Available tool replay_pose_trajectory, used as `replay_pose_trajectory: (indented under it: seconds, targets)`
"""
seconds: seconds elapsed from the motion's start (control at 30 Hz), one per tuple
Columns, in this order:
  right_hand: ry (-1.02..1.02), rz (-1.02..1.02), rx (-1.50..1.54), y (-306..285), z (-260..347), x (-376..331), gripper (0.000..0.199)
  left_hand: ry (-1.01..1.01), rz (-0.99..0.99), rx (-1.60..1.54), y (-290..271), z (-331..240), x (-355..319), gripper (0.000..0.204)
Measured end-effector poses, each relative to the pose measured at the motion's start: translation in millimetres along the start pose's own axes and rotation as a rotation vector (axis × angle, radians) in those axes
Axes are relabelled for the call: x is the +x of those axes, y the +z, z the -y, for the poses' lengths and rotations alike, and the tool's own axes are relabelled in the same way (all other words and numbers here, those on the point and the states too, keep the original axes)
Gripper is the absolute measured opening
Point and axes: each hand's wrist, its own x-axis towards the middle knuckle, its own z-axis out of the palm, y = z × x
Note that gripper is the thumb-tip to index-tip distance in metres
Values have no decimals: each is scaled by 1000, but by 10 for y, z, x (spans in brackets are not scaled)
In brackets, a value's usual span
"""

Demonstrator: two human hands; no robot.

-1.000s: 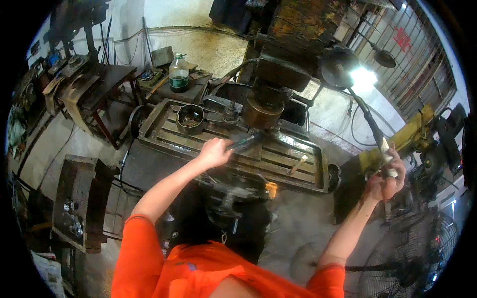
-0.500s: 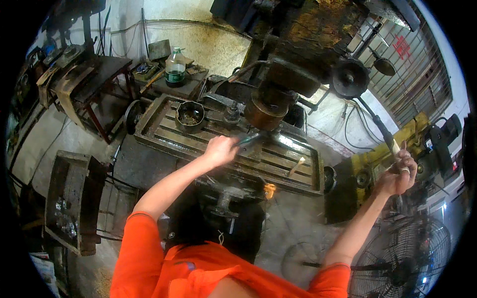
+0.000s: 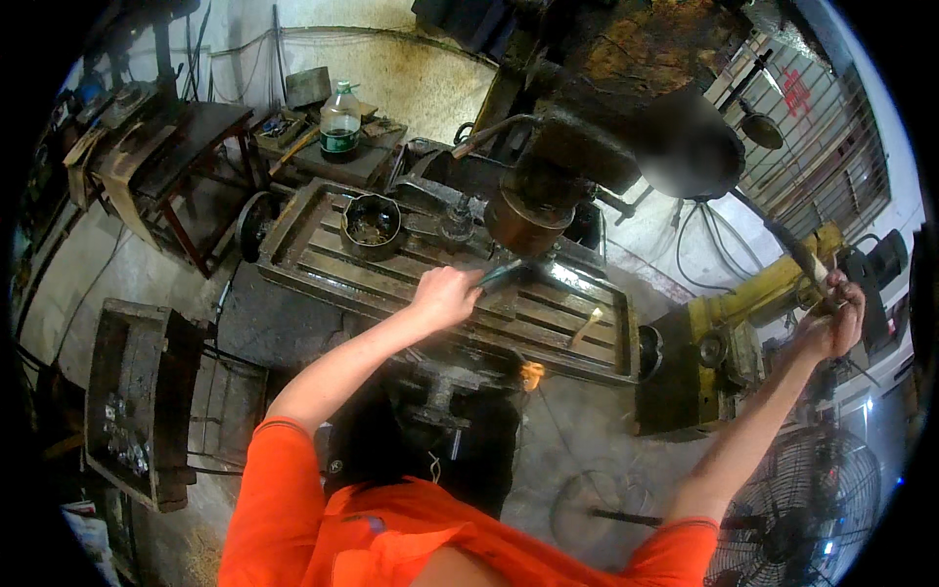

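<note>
Across the centre stands a dark milling machine (image 3: 626,59) over a slotted metal worktable (image 3: 391,289). The worktable's raised rim and slots are hard edges that could catch knuckles or tools. To the front right, bare floor (image 3: 626,430) gives elbow room as far as the caged fan (image 3: 797,499).

Up and right, a dark rod (image 3: 782,233) with a pale section slopes toward a round dark disc (image 3: 690,152); whether they join cannot be told. The right hand (image 3: 836,318) has its fingers curled about the rod's lower end. Judged stiff and firm, it is best held there, clear of the disc.

Left of the rod, a round metal bowl (image 3: 372,251) rests on the worktable. Fingers of the left hand (image 3: 447,296) are closed round a slim dark-green tool (image 3: 501,275), its tip below the spindle housing (image 3: 528,217). Judged light, rigid and possibly oily, it suits a rear grip.
</note>
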Motion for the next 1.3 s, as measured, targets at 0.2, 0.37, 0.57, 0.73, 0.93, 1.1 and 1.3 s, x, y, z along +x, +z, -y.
replay_pose_trajectory:
  seconds: [0.2,0.37,0.57,0.73,0.93,1.1,1.3]
  targets:
    - [156,26,-34,-344,-175,737,27,111,3,124,173,-53,122,28]
    - [156,197,124,-268,-197,1055,23,60,29,297,191,68,134,28]
    - [124,116,-22,-342,-280,1073,25,8,46,375,-30,165,38,30]
    - [-17,180,-154,-356,-326,1025,24,12,71,448,-460,119,-185,35]
    - [42,112,-137,-213,-249,914,24,-76,-211,557,-1085,589,-471,29]
    - [48,173,-69,-267,-257,891,32,-153,-108,696,-1066,953,-300,35]
    - [-116,17,-340,243,133,161,53,-199,-136,676,-1160,633,-243,38]
